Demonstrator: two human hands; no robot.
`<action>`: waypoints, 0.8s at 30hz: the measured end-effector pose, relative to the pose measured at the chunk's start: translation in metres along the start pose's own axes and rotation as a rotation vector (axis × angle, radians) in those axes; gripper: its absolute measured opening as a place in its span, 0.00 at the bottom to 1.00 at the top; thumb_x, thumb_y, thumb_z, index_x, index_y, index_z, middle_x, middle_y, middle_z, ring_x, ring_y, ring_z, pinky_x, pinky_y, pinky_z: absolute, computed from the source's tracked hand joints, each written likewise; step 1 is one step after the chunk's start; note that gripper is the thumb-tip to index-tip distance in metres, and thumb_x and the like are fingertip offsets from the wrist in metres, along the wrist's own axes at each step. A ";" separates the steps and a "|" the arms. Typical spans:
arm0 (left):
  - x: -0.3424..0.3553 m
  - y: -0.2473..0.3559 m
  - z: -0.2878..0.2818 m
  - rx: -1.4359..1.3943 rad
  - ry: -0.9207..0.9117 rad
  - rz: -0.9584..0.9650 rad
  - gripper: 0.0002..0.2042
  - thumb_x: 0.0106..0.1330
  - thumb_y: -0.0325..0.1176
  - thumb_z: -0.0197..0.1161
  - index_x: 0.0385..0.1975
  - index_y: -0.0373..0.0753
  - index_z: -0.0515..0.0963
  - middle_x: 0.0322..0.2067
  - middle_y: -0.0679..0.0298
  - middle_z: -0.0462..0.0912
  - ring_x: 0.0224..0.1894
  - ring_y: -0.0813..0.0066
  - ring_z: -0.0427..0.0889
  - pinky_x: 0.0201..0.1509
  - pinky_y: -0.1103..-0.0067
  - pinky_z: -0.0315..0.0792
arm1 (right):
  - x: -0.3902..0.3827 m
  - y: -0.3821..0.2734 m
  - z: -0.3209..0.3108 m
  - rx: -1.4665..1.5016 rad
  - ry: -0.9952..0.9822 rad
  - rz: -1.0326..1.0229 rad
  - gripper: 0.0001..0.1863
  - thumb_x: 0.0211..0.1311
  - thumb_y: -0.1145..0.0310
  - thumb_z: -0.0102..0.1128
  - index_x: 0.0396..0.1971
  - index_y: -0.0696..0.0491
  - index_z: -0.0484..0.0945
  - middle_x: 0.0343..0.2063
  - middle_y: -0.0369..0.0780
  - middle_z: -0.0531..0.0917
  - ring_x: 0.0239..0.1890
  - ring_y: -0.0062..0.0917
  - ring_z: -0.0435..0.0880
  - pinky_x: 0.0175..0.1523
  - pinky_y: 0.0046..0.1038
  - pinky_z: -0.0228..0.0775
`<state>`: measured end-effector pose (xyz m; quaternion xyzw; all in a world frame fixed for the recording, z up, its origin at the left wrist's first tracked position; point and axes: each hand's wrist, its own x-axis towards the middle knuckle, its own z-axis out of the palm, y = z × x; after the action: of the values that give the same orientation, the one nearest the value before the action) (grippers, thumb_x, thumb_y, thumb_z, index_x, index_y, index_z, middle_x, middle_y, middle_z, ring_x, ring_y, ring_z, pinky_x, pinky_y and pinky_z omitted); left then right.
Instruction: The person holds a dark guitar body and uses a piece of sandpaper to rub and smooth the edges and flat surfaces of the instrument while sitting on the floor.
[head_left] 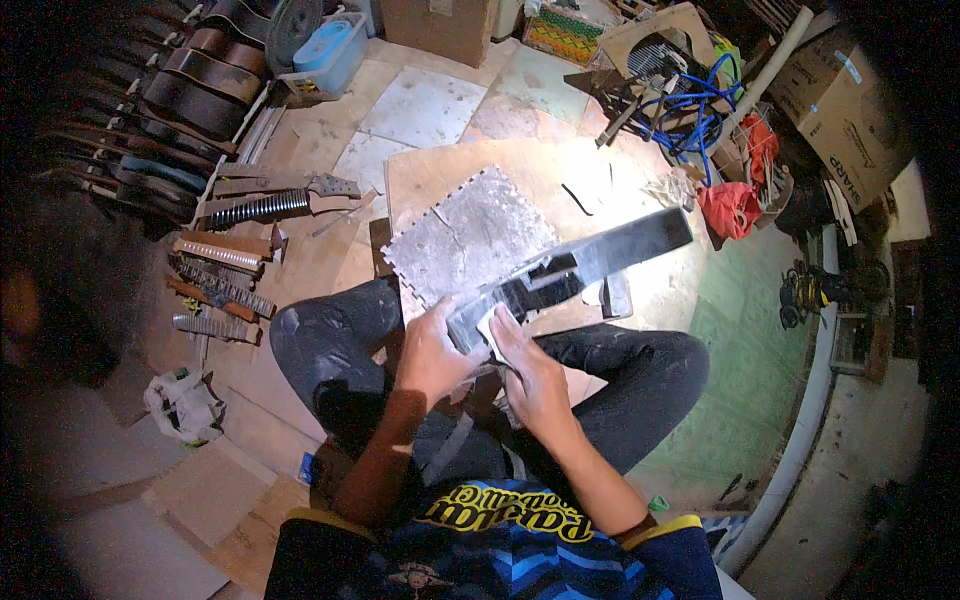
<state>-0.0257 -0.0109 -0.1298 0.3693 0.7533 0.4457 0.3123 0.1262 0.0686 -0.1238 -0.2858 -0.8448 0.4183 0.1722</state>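
Note:
I hold a long, dark grey-black wooden piece [627,246] with rectangular cutouts, tilted upward to the right over my lap. My left hand [432,355] is closed round its lower left end. My right hand [525,370] pinches a small white folded sheet or pad [489,325] against the piece near that end, its thumb on top. Beyond them a dusty grey mat [450,230] with notched edges lies on a tan board [420,165]; part of it is hidden by the piece.
At left are a rack of guitar necks or bodies [200,90], several fretted necks [250,205], a plastic bag [185,405] and a tub [315,70]. At right are coiled blue hose [690,115], red cloth [730,205], cardboard boxes [830,120] and a green mat [735,400].

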 end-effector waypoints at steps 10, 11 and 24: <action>0.002 -0.014 0.009 -0.031 0.041 -0.037 0.29 0.47 0.31 0.75 0.54 0.32 0.78 0.45 0.46 0.86 0.50 0.56 0.87 0.55 0.68 0.78 | -0.007 0.000 0.004 -0.010 -0.025 0.136 0.38 0.58 0.82 0.52 0.72 0.49 0.63 0.57 0.54 0.78 0.51 0.51 0.82 0.53 0.45 0.77; 0.001 -0.015 0.011 -0.034 0.030 -0.054 0.29 0.47 0.31 0.75 0.53 0.32 0.78 0.45 0.47 0.86 0.50 0.56 0.87 0.54 0.68 0.78 | -0.004 0.002 0.006 -0.008 0.016 0.115 0.39 0.58 0.81 0.53 0.73 0.48 0.60 0.51 0.56 0.80 0.45 0.53 0.83 0.48 0.47 0.76; 0.008 -0.033 0.012 -0.130 0.055 -0.021 0.25 0.48 0.32 0.73 0.49 0.33 0.80 0.38 0.50 0.88 0.42 0.58 0.89 0.47 0.70 0.80 | -0.003 -0.009 0.005 -0.103 -0.086 0.292 0.41 0.56 0.81 0.56 0.73 0.48 0.58 0.54 0.54 0.81 0.44 0.52 0.84 0.47 0.48 0.77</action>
<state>-0.0298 -0.0098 -0.1657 0.3280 0.7349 0.5004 0.3193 0.1234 0.0596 -0.1197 -0.3958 -0.8211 0.4071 0.0582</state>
